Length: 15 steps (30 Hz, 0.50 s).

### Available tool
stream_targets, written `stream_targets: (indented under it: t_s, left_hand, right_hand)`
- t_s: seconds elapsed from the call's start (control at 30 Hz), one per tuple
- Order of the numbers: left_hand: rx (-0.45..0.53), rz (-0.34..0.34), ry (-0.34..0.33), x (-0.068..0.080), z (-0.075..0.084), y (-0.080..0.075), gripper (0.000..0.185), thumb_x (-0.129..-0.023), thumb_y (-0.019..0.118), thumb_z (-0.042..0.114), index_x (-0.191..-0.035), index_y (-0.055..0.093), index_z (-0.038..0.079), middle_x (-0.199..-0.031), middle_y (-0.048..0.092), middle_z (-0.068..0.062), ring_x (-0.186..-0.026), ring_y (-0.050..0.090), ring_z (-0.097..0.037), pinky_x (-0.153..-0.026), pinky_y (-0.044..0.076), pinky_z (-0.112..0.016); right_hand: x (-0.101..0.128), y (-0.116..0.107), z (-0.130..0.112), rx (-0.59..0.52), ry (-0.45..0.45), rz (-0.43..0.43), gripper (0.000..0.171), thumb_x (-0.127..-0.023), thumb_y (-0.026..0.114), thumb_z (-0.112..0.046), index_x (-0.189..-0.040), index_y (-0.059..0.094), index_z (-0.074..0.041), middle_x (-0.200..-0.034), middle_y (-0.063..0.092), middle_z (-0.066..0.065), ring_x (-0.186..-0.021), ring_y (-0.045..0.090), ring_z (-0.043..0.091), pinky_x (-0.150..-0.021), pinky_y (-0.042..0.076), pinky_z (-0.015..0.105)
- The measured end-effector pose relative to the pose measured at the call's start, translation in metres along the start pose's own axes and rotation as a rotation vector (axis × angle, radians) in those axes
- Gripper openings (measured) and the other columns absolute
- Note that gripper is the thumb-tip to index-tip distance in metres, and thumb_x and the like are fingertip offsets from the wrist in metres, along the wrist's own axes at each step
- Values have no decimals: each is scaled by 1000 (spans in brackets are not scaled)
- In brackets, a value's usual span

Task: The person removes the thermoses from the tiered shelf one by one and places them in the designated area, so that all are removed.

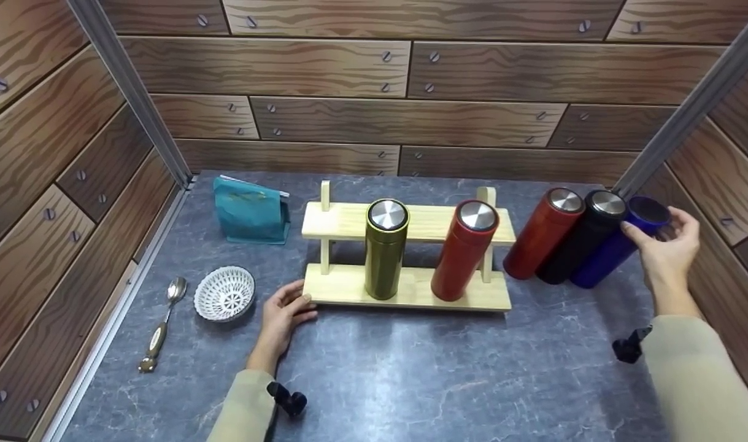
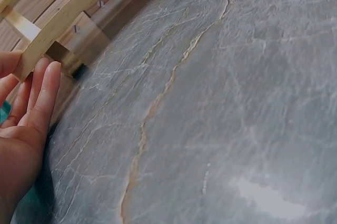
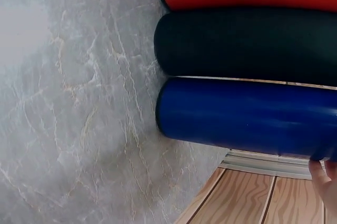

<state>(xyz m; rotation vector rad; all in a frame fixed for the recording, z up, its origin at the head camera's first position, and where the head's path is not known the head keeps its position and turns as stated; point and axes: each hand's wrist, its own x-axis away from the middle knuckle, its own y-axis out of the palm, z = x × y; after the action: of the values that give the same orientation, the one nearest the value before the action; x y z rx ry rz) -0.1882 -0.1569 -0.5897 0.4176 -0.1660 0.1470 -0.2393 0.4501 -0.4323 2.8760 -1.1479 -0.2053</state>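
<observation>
On the two-tier wooden rack (image 1: 337,286), an olive-green thermos flask (image 1: 383,261) and a red flask (image 1: 461,261) stand upright on the lower shelf. My left hand (image 1: 280,320) pinches the left end of that shelf, thumb above and fingers beneath in the left wrist view. To the rack's right a second red flask (image 1: 536,245), a black flask (image 1: 570,248) and a blue flask (image 1: 605,253) stand side by side on the table. My right hand (image 1: 673,248) grips the blue flask near its top, thumb on one side and fingers on the other.
A teal pouch (image 1: 251,212) stands behind a white woven bowl (image 1: 225,294) at the left. Beside the bowl lies a spoon (image 1: 159,334) with a decorated handle. Wood-patterned walls (image 1: 324,67) and metal corner posts (image 1: 693,92) enclose the grey marbled table (image 1: 459,380).
</observation>
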Motion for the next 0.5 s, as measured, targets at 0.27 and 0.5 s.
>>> stream_targets:
  t_s: [0.27, 0.5]
  left_hand:
    - [-20, -5, -4, 1, 1, 0, 47, -82, 65, -4, -126, 50, -5, -106, 59, -17, -75, 63, -25, -68, 58, -40]
    - [-11, -4, -4, 1, 0, -1, 47, -81, 65, -4, -125, 50, -6, -106, 59, -17, -74, 63, -24, -68, 58, -41]
  right_hand:
    - [9, -8, 10, 46, 11, -87, 85, -66, 76, 13, -135, 37, -18, -132, 43, 2, -124, 40, 21, -107, 33, 27]
    - [20, -15, 20, 195, -20, -64, 76, -72, 74, 6, -135, 38, -16, -136, 43, 5, -118, 44, 17, -97, 38, 18]
